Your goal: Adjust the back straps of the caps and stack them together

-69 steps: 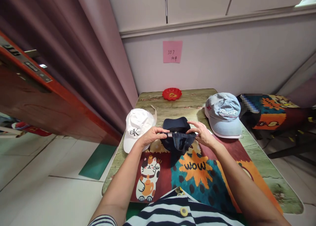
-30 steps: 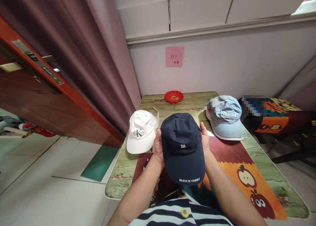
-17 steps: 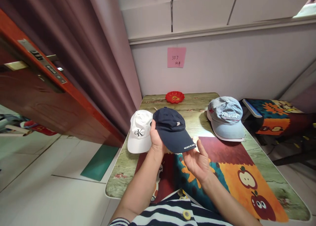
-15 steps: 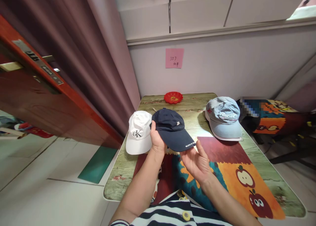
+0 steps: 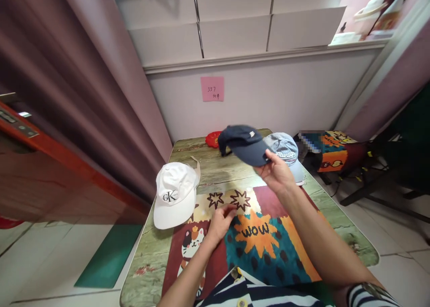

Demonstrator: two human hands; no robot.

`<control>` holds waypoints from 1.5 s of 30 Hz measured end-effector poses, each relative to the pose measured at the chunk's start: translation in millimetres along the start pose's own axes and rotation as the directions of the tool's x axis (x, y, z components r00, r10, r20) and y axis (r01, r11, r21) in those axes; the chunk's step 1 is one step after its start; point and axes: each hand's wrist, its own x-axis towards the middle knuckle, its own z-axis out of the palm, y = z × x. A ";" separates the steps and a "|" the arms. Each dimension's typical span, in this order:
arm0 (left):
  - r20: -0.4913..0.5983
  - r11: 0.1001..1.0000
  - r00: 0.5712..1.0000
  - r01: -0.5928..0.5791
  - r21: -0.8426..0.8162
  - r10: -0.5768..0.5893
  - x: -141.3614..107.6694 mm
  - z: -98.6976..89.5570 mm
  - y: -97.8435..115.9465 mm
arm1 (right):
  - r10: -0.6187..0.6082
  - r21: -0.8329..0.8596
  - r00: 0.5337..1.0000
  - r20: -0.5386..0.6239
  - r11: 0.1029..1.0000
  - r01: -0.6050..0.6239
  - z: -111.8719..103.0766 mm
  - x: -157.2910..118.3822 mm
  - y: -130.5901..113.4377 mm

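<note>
The navy baseball cap point(image 5: 240, 141) is raised above the table, its visor pinched between the thumb and fingers of my right hand point(image 5: 278, 172). The cap tilts, with its visor towards the lower right. Low over the patterned mat point(image 5: 255, 253) is my left hand point(image 5: 221, 223), fingers curled in and nothing visible in them. To its left sits a white baseball cap point(image 5: 174, 195) with black "CK" lettering. Behind my right hand a light blue denim cap point(image 5: 284, 148) with "Always" lettering is partly hidden.
A red scalloped dish point(image 5: 212, 139) stands at the table's back edge, partly covered by the navy cap. The wooden-patterned table point(image 5: 141, 253) meets a wall bearing a pink note point(image 5: 212, 89). A curtain point(image 5: 110, 96) and an orange-brown door point(image 5: 67, 172) are on the left.
My left hand has let go of the navy cap and dropped towards the mat. My right hand has lifted the cap up towards the back right. The view has turned right.
</note>
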 end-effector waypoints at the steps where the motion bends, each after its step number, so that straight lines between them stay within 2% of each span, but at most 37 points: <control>1: -0.016 0.996 0.998 -0.052 0.070 0.053 -2.9 0.8 -4.5 | -0.057 0.017 0.998 0.011 0.998 0.056 4.2 8.8 -13.9; 4: -0.024 0.974 0.988 -0.145 0.172 0.152 -7.6 0.9 -8.4 | -0.284 0.062 0.958 0.026 0.957 0.282 -5.2 36.6 -43.8; 6: -0.014 0.967 0.985 -0.166 0.195 0.172 -7.8 0.6 -6.3 | -0.378 0.043 0.925 -0.025 0.924 0.379 -30.1 55.0 -50.7; 7: -0.013 0.964 0.984 -0.171 0.203 0.177 -7.4 0.7 -4.8 | -0.399 0.006 0.912 -0.089 0.916 0.401 -46.7 63.1 -50.1; 10: -0.011 0.958 0.981 -0.184 0.220 0.191 -6.2 1.6 -1.3 | -0.359 -0.105 0.892 -0.276 0.933 0.343 -102.8 79.7 -35.6; 12: -0.013 0.957 0.980 -0.191 0.220 0.199 -6.0 2.1 -0.2 | -0.279 -0.215 0.874 -0.398 0.955 0.207 -135.7 83.3 -21.3; 14: -0.017 0.957 0.979 -0.195 0.216 0.204 -6.2 2.1 -0.2 | -0.249 -0.221 0.853 -0.458 0.962 0.162 -158.9 82.8 -9.0; 16: -0.018 0.955 0.978 -0.201 0.218 0.210 -6.4 1.8 -1.2 | -0.232 -0.198 0.836 -0.497 0.969 0.151 -171.2 81.0 -1.2; 21: -0.014 0.944 0.972 -0.226 0.239 0.236 -6.8 1.1 -7.3 | -0.200 -0.120 0.813 -0.547 0.980 0.160 -173.0 79.8 0.7; 24: -0.020 0.937 0.967 -0.240 0.253 0.253 -6.9 1.3 -10.8 | -0.185 -0.064 0.822 -0.539 0.982 0.180 -165.3 80.5 -6.3; 31: -0.023 0.931 0.963 -0.252 0.266 0.267 -6.6 1.5 -13.0 | -0.198 0.058 0.857 -0.475 0.965 0.255 -126.8 98.7 -53.6; 34: -0.022 0.929 0.962 -0.256 0.269 0.271 -6.9 1.2 -14.4 | -0.192 0.066 0.868 -0.458 0.966 0.249 -117.3 105.2 -63.4; 37: -0.023 0.928 0.960 -0.262 0.264 0.278 -7.5 1.1 -15.8 | -0.162 0.049 0.861 -0.482 0.976 0.211 -125.6 100.2 -50.9; 42: -0.022 0.926 0.959 -0.266 0.269 0.282 -7.2 1.2 -15.7 | -0.090 0.007 0.820 -0.566 0.993 0.114 -160.9 79.0 -16.2; 45: -0.020 0.924 0.958 -0.269 0.273 0.285 -6.7 1.3 -14.7 | -0.096 -0.016 0.821 -0.562 0.994 0.105 -172.3 75.0 -12.8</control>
